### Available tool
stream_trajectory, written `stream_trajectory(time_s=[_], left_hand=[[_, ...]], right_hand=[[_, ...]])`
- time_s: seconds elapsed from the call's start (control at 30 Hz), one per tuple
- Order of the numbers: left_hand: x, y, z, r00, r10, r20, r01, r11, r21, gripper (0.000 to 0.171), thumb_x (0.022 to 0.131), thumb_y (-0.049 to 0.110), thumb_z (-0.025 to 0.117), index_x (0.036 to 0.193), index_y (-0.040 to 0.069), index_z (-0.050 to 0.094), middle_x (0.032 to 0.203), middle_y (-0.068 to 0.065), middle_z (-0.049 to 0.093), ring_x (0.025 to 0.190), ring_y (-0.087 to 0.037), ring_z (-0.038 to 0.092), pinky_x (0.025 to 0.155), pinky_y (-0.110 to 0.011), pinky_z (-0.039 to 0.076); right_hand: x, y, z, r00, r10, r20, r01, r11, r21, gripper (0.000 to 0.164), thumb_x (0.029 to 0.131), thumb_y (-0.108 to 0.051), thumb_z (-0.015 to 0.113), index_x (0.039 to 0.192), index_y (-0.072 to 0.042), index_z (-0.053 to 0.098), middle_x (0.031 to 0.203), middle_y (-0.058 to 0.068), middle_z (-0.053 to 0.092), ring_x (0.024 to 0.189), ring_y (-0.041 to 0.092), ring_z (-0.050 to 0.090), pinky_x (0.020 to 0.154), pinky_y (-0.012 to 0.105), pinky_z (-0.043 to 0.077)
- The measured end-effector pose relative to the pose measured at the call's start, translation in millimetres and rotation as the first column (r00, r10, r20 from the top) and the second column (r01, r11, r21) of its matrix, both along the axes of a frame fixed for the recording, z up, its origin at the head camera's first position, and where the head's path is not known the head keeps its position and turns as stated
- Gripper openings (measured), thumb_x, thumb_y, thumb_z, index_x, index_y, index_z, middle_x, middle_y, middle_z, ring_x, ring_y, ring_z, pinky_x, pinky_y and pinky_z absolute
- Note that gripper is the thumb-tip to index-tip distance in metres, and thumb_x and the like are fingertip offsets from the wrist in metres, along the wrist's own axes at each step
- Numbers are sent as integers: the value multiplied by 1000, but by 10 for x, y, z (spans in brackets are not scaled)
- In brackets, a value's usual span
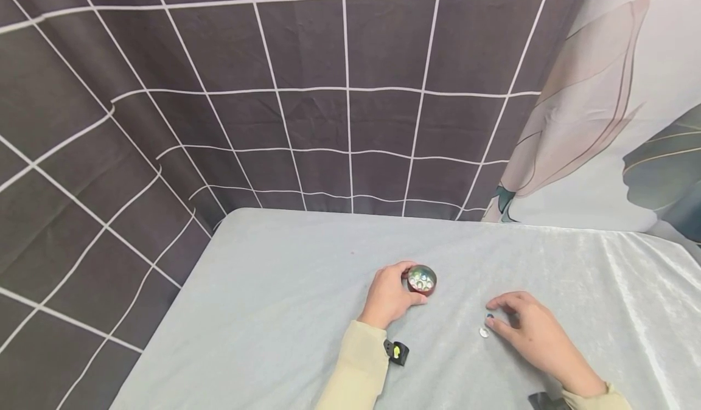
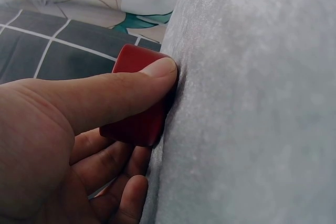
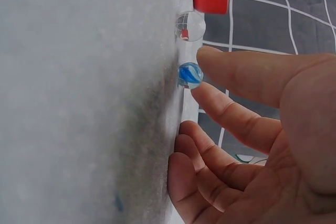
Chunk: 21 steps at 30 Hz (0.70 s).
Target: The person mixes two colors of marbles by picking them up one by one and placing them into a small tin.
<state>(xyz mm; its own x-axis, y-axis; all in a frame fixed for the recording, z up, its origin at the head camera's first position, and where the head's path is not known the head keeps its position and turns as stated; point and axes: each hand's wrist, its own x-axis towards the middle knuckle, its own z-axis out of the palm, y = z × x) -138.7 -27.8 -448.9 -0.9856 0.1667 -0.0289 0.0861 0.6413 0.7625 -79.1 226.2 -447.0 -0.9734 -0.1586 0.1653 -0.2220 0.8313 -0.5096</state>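
My left hand (image 1: 387, 292) grips a small round red container (image 2: 137, 121) at its side, thumb on the near side and fingers behind. Several glass marbles (image 1: 421, 284) lie inside it, seen from above in the head view. To the right, my right hand (image 1: 539, 331) is low over the cloth with thumb and index finger apart. A glass marble with a blue swirl (image 3: 190, 74) sits between those two fingertips, close to the thumb. Beside it a clear glass marble (image 3: 190, 27) rests on the cloth, untouched by the hand.
A pale grey velvety cloth (image 1: 263, 294) covers the table. Behind and to the left hangs a dark curtain with a white grid (image 1: 306, 118). A white curtain with large leaves (image 1: 591, 173) hangs at the back right. A black wrist strap (image 1: 400, 353) is on the left sleeve.
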Motion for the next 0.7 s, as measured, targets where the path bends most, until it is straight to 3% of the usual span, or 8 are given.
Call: stream_trajectory(time_s=[0.5,0.7], left_hand=[[-2,-4,13,1000,-5,-12,5,1000,-7,59,71,17,93,125,16,69,120,1,70,115,-19,63,101,-35,48],[6,-4,19,1000,-5,-15,5,1000,-12,59,71,17,93,125,16,70,119,0,70,115,-21,62,101,-35,48]], right_hand=[[-11,6,0,1000,13,9,-13,1000,1,21,75,-13,86,91,-12,73,102,8,64,87,22,60,70,36,50],[-14,5,2,999,5,40,-5,1000,9,20,75,-13,86,90,-12,73,102,8,63,87,21,59,71,37,50]])
